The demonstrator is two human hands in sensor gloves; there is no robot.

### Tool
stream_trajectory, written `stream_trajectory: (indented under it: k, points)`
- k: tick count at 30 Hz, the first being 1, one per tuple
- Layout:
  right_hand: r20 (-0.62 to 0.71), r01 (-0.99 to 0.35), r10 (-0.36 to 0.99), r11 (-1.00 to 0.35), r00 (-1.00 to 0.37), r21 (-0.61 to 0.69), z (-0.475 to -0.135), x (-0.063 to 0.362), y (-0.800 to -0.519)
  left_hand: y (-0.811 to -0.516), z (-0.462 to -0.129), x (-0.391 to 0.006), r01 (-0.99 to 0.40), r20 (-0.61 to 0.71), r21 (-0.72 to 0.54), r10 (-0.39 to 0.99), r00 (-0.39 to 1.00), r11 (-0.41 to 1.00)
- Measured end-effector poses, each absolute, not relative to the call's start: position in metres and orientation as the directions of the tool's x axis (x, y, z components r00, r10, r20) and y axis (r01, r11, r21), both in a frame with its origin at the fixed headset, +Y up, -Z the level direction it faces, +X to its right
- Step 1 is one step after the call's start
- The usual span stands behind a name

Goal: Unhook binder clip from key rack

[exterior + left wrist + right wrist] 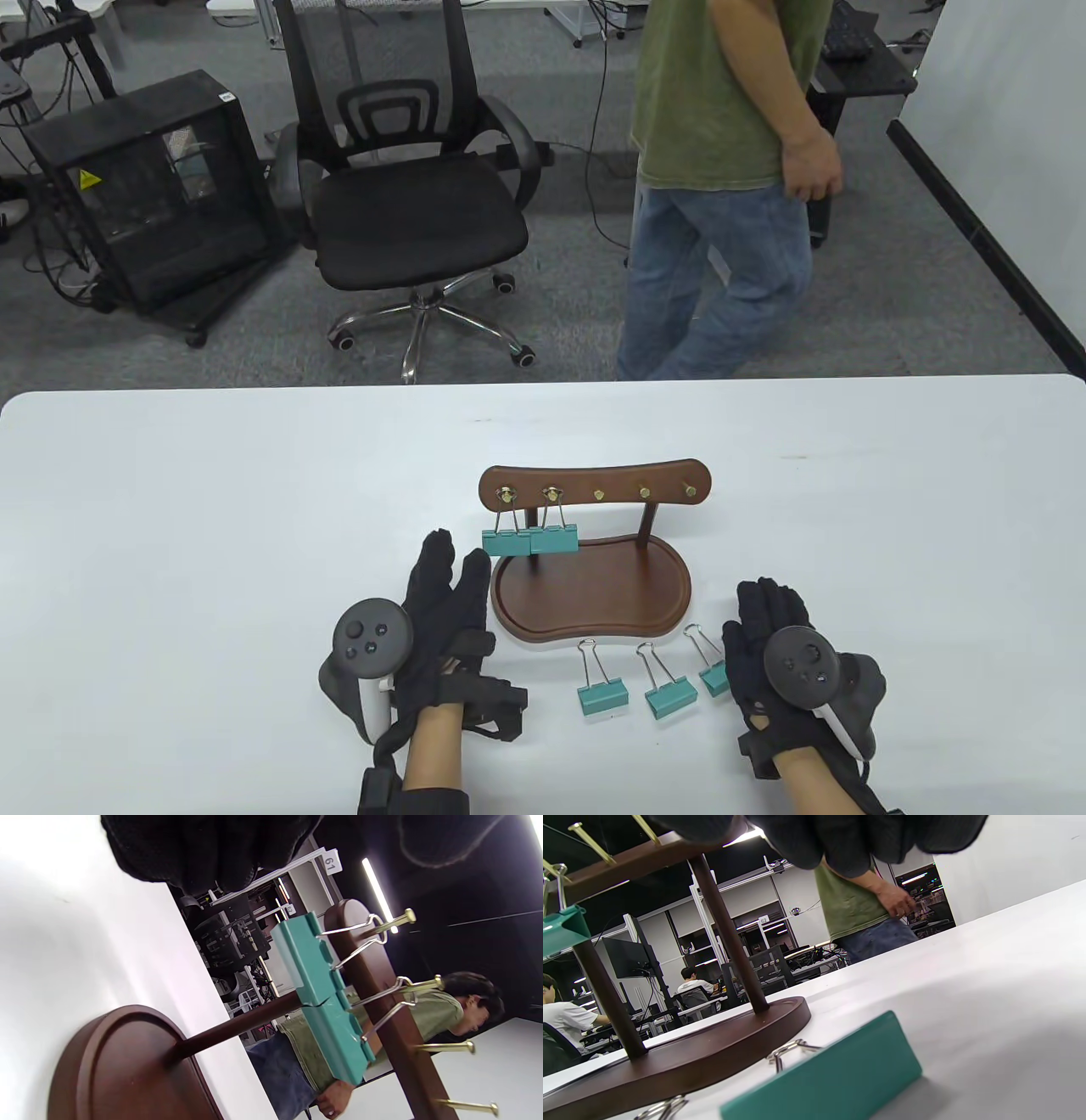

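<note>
The dark wooden key rack [594, 486] stands on its tray base [591, 594]. Two teal binder clips [506, 542] [554, 538] hang side by side from its two leftmost brass hooks. The left wrist view shows them close up [305, 959] [339, 1039]. My left hand [454, 569] lies open and empty at the base's left end, fingertips just below and left of the hanging clips. My right hand [759, 611] lies open on the table right of the base, beside a loose clip [714, 677], which also shows in the right wrist view [831, 1077].
Two more loose teal clips [602, 698] [670, 696] lie on the white table [212, 552] in front of the base. The three right hooks are bare. A person in a green shirt [721, 127] and an office chair [416, 195] are beyond the far edge.
</note>
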State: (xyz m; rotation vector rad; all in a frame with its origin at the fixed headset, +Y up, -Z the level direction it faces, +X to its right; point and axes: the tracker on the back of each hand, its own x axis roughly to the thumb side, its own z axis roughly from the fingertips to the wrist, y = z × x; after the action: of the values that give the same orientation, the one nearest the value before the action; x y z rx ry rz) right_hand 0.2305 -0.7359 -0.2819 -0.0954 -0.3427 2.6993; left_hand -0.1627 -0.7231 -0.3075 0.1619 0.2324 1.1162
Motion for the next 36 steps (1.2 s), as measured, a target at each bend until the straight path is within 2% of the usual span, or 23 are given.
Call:
stream_trajectory:
  k: [2, 8, 16, 28, 36]
  points:
    - [-0.022, -0.400, 0.418, -0.881, -0.908, -0.252, -0.282, 0.233, -0.736, -0.727, -0.315, -0.162, -0.878, -0.110, 0.229, 0.907, 0.406, 0.421]
    - [-0.037, -0.425, 0.448, -0.869, -0.893, -0.254, -0.284, 0.238, -0.737, -0.739, -0.333, -0.161, -0.935, -0.149, 0.046, 0.928, 0.342, 0.352]
    - [-0.038, -0.434, 0.458, -0.863, -0.888, -0.259, -0.284, 0.239, -0.737, -0.753, -0.342, -0.158, -0.976, -0.173, -0.056, 0.960, 0.219, 0.213]
    - [-0.041, -0.444, 0.468, -0.859, -0.883, -0.255, -0.284, 0.240, -0.737, -0.754, -0.348, -0.149, -0.989, -0.170, -0.074, 0.976, 0.136, 0.125]
    - [-0.042, -0.453, 0.477, -0.855, -0.878, -0.252, -0.284, 0.240, -0.737, -0.751, -0.345, -0.153, -0.995, -0.124, -0.009, 0.988, 0.095, 0.095]
